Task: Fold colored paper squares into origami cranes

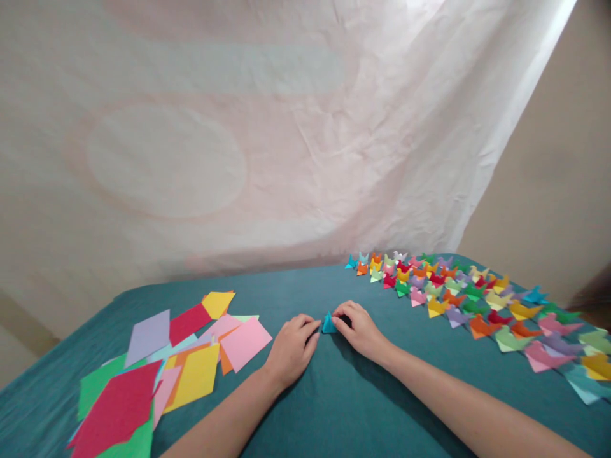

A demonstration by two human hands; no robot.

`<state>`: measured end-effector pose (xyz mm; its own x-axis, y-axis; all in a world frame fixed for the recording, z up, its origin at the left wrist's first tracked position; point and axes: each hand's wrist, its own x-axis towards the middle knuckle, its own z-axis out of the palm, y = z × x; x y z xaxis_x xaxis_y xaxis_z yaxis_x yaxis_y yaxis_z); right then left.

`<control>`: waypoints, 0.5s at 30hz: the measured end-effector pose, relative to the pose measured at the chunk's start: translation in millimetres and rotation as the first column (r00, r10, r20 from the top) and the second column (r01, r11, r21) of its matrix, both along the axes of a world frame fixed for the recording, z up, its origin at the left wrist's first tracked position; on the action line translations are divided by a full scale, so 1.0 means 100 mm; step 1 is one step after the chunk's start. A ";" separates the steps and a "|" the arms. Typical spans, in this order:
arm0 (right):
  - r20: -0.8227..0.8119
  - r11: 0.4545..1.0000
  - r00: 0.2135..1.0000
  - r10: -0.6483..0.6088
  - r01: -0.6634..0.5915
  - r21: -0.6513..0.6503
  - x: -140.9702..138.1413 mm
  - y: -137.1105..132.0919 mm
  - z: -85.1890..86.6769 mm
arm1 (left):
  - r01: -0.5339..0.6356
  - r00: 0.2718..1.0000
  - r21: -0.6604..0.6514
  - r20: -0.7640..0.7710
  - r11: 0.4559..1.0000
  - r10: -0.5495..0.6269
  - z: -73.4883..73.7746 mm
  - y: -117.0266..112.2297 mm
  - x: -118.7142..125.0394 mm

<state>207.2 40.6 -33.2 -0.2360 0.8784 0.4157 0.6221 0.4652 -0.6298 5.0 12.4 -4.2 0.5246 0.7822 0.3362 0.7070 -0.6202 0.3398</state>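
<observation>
A small blue piece of folded paper [328,324] stands on the cloth between my two hands, rising to a narrow peak. My right hand [361,331] has its thumb and index finger closed on the paper's right side. Just left of the paper is my left hand [292,348], fingers bent, with a small gap between thumb and index tips. Its fingertips come very near the paper's left edge; nothing shows between them.
Loose coloured paper sheets [191,378] overlap in a pile on the left. Many folded paper birds [436,308] stand in rows on the right. A teal cloth [286,420] covers the table, and a pale curtain [267,159] hangs behind it.
</observation>
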 end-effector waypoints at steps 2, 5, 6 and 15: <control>0.017 1.000 1.000 0.012 -0.012 0.002 0.00 -0.01 0.01 | -0.002 1.000 0.003 0.000 1.000 0.002 0.00 0.00 0.00; 0.011 0.999 0.999 0.050 -0.050 0.007 0.00 -0.04 0.03 | -0.005 1.000 0.007 0.006 1.000 0.005 -0.01 0.00 0.00; 0.000 0.998 0.998 0.065 -0.065 0.012 -0.01 -0.05 0.04 | -0.005 1.000 0.007 0.007 1.000 0.005 -0.01 0.00 0.00; 0.054 0.988 0.988 0.146 -0.148 0.051 -0.02 -0.09 0.03 | 0.003 1.000 0.007 0.014 1.000 -0.003 -0.02 0.00 0.00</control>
